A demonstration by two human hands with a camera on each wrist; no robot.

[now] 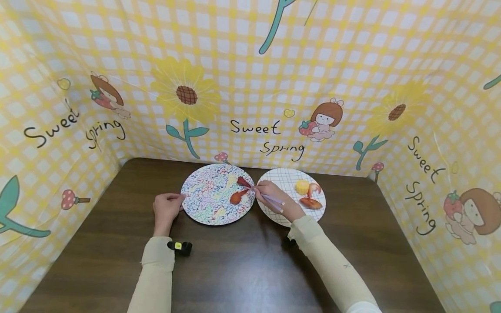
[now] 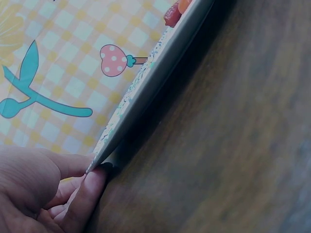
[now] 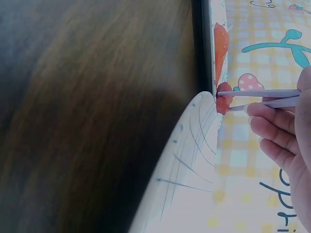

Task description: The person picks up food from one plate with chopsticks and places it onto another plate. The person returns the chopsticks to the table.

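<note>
My left hand (image 1: 168,208) pinches the left rim of a round plate with multicolored squiggles (image 1: 207,195); in the left wrist view its thumb and fingers (image 2: 92,189) grip the edge from above and below. A pair of lilac chopsticks (image 1: 272,200) is in my right hand (image 1: 274,195). Their tips meet a dark red food piece (image 1: 243,181) near that plate's right rim, one on each side of it in the right wrist view. Just below lies an orange-brown drumstick-shaped piece (image 1: 236,198). My right hand hangs above the left part of a white plate with grid lines (image 1: 279,176).
The grid plate bears a yellow corn piece (image 1: 302,187), a shrimp (image 1: 314,190) and a browned oblong piece (image 1: 311,203). Both plates stand side by side towards the back of a dark wooden table (image 1: 235,269). Yellow checked cloth (image 1: 250,87) walls the back and both sides.
</note>
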